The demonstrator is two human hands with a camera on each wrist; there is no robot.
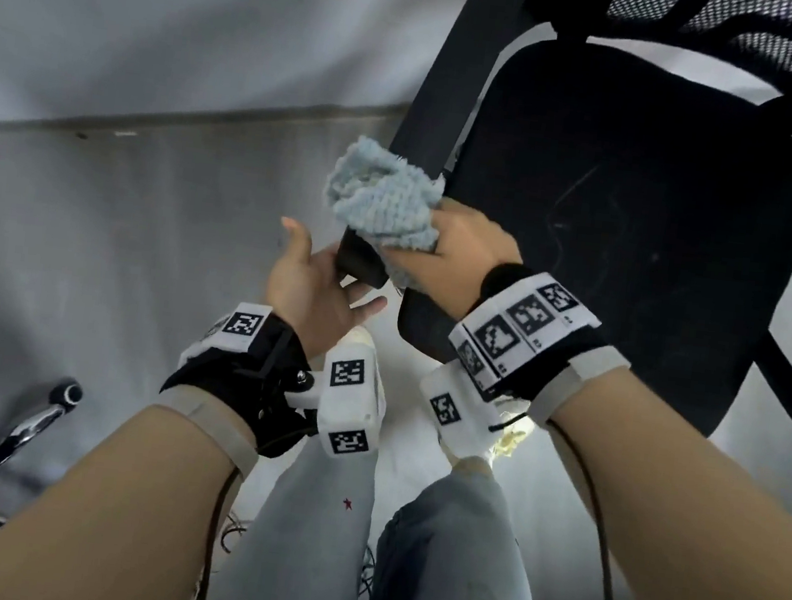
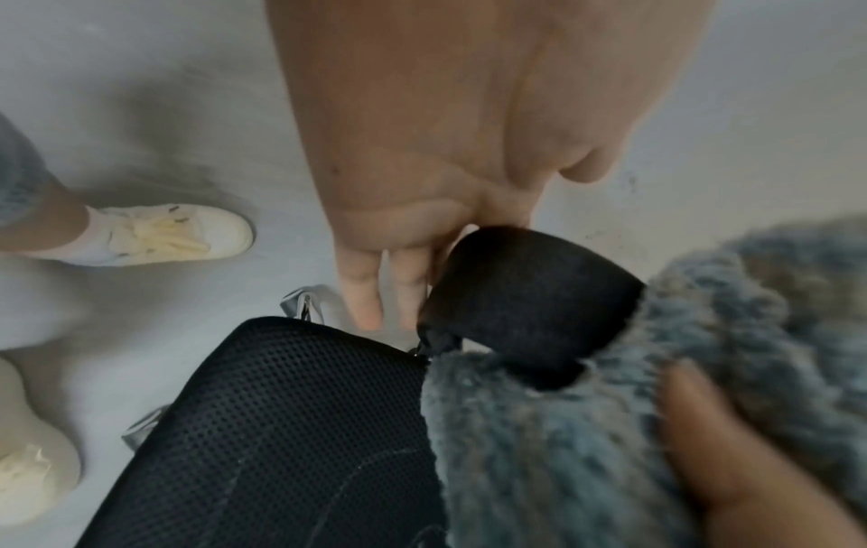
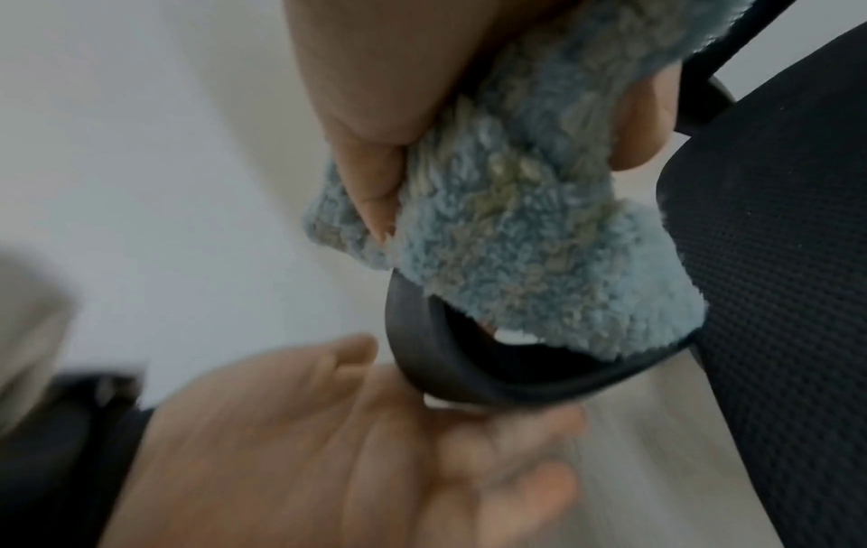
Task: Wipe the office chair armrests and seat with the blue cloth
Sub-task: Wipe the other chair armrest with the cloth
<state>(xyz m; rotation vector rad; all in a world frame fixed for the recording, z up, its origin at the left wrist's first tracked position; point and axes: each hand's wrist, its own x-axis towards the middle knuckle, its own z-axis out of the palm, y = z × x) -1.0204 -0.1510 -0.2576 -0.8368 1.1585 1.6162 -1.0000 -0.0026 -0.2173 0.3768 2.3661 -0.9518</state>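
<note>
The blue cloth [image 1: 385,200] sits bunched on the front end of the armrest [image 1: 435,107], at about 11 o'clock from the seat [image 1: 642,204]. The right hand [image 1: 468,253] grasps the cloth, with fingers and thumb curled around it and the arm of the chair.

The right wrist view shows what the head view hides: the thumb [image 3: 371,200] presses into the fluffy cloth [image 3: 530,241], and the cloth wraps over the curved black tip of the armrest [image 3: 450,370]. The left wrist view shows the tiny holes in the seat fabric [image 2: 281,426] and the rounded black tip [image 2: 525,293] poking out of the cloth [image 2: 586,426].

The left hand [image 1: 316,286] is at 7 o'clock from the cloth, just under the tip. Its fingers are loose and spread out, holding nothing. They sit right beside the tip; I cannot tell if they touch it.

The seat's near edge is at 5 o'clock from the cloth. Grey floor [image 1: 121,229] lies open at 9 o'clock. White shoes [image 2: 178,233] stand on the floor near the seat's corner. A shiny chair leg [image 1: 18,439] is well apart, at 8 o'clock.
</note>
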